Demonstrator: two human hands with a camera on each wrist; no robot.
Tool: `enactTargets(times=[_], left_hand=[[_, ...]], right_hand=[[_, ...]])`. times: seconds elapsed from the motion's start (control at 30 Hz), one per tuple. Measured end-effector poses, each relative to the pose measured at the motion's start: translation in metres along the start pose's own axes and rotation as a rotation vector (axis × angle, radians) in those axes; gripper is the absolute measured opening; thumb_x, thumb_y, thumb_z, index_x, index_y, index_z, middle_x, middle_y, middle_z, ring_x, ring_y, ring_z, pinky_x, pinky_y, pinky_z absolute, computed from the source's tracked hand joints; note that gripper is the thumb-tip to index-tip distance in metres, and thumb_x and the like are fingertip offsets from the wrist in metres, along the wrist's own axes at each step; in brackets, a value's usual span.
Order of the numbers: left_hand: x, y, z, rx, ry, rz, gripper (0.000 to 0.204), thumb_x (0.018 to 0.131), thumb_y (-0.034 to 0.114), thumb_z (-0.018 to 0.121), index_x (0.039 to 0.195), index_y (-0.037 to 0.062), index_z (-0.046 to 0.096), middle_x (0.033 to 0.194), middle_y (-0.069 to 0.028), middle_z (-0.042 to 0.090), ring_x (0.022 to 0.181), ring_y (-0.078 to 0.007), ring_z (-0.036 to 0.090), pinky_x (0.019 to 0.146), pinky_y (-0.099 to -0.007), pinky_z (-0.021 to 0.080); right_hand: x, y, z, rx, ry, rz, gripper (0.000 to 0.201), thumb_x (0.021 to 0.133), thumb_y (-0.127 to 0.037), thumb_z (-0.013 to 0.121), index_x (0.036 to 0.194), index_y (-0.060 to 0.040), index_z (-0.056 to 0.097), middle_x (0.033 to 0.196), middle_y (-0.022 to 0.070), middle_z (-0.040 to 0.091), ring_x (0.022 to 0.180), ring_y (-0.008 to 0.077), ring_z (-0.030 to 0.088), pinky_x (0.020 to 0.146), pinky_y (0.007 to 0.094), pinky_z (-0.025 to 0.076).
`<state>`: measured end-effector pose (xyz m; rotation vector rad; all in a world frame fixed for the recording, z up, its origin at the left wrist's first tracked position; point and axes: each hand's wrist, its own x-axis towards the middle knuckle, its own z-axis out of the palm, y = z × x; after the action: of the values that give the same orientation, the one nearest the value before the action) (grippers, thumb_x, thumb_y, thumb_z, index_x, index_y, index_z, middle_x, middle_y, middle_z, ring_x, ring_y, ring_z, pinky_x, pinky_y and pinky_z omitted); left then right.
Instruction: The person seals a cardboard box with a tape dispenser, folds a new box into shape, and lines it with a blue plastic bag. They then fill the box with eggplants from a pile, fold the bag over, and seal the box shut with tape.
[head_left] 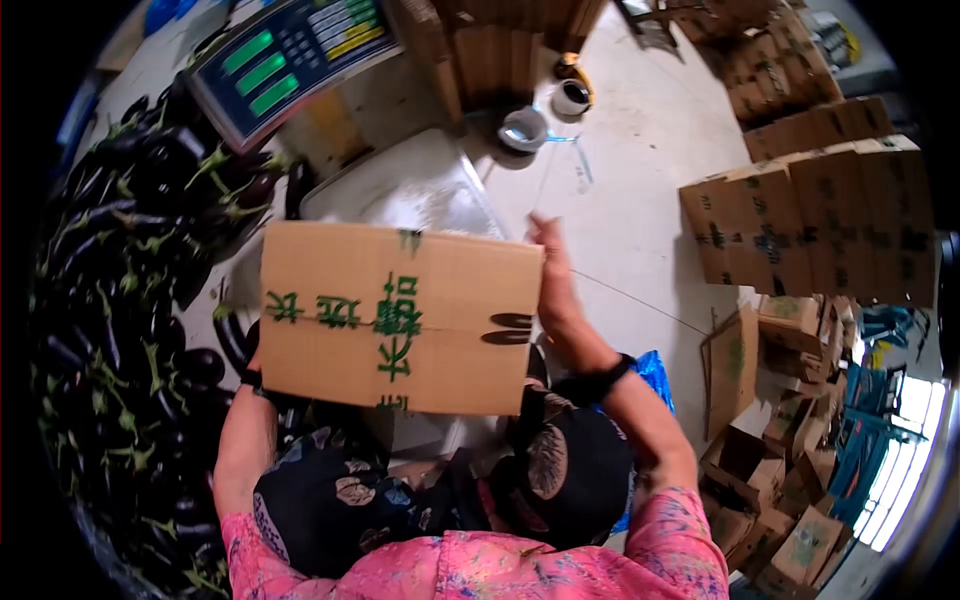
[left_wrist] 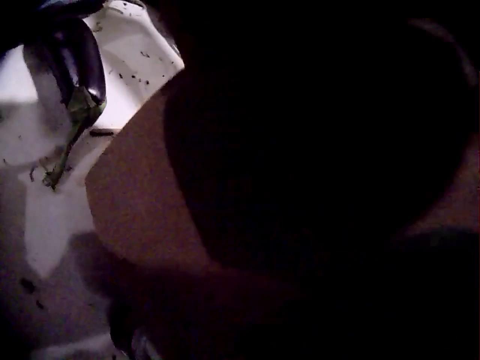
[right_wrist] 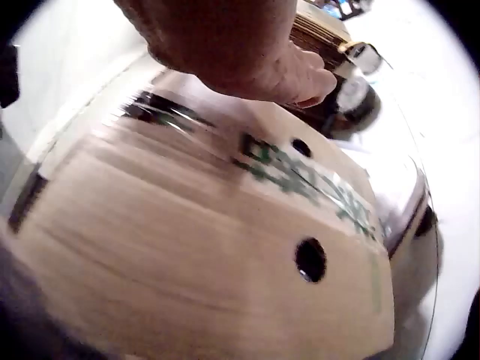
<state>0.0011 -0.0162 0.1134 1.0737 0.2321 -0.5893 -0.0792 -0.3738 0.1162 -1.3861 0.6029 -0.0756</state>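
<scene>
A brown cardboard box (head_left: 450, 330) with green printed characters is raised in front of the person, its near part over their lap. My right hand (head_left: 560, 290) lies flat along the box's right side, its fingers blurred and extended. In the right wrist view the same hand (right_wrist: 255, 60) lies over the box (right_wrist: 187, 225), which shows round holes and shiny tape. The left hand is mostly hidden behind the box's left edge; only the banded wrist (head_left: 250, 378) shows. The left wrist view is very dark, with an eggplant (left_wrist: 79, 64) at upper left.
A large heap of eggplants (head_left: 110, 330) lies to the left. Beyond the box are a scale's metal platform (head_left: 350, 190) and its lit display (head_left: 255, 65). Small containers (head_left: 523, 130) stand on the floor. Stacked cartons (head_left: 810, 225) and discarded boxes (head_left: 780, 450) fill the right.
</scene>
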Motion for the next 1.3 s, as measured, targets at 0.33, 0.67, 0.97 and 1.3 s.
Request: enactTargets(times=[0.33, 0.67, 0.97, 1.3], left_hand=[[-0.013, -0.01, -0.004, 0.008, 0.058, -0.022, 0.066, 0.102, 0.052, 0.04, 0.148, 0.0035, 0.043, 0.144, -0.0079, 0.051, 0.13, -0.0195, 0.048, 0.107, -0.0341, 0.038], [-0.04, -0.014, -0.05, 0.041, 0.137, -0.069, 0.065, 0.101, 0.05, 0.045, 0.146, 0.004, 0.045, 0.14, -0.0075, 0.055, 0.127, -0.0192, 0.051, 0.103, -0.034, 0.041], [-0.024, 0.018, 0.004, 0.381, 0.033, -0.2, 0.063, 0.1, 0.049, 0.05, 0.145, 0.0045, 0.047, 0.136, -0.0071, 0.059, 0.124, -0.019, 0.054, 0.101, -0.034, 0.044], [0.089, -0.039, 0.313, 0.537, -0.505, -0.45, 0.071, 0.103, 0.063, 0.024, 0.147, 0.0118, 0.046, 0.135, -0.0102, 0.059, 0.117, -0.0216, 0.061, 0.09, -0.0445, 0.054]], right_hand=[[-0.061, -0.07, 0.028, -0.784, -0.086, -0.69, 0.096, 0.078, -0.043, 0.081, 0.148, 0.0007, 0.033, 0.15, 0.0265, 0.036, 0.135, 0.0408, 0.04, 0.114, 0.0481, 0.031], [-0.062, -0.055, 0.008, -0.113, -0.265, 0.022, 0.088, 0.093, -0.051, 0.063, 0.153, 0.0007, 0.024, 0.141, 0.0182, 0.048, 0.129, 0.0258, 0.048, 0.109, 0.0354, 0.039], [-0.077, -0.108, -0.057, 0.27, -0.03, 0.408, 0.055, 0.101, -0.05, 0.051, 0.131, -0.0042, 0.055, 0.126, 0.0122, 0.061, 0.108, 0.0177, 0.062, 0.09, 0.0342, 0.054], [-0.088, -0.088, -0.286, 0.672, 0.252, 0.035, 0.077, 0.097, -0.057, 0.054, 0.141, 0.0058, 0.043, 0.137, 0.0215, 0.054, 0.131, 0.033, 0.049, 0.111, 0.0452, 0.04]])
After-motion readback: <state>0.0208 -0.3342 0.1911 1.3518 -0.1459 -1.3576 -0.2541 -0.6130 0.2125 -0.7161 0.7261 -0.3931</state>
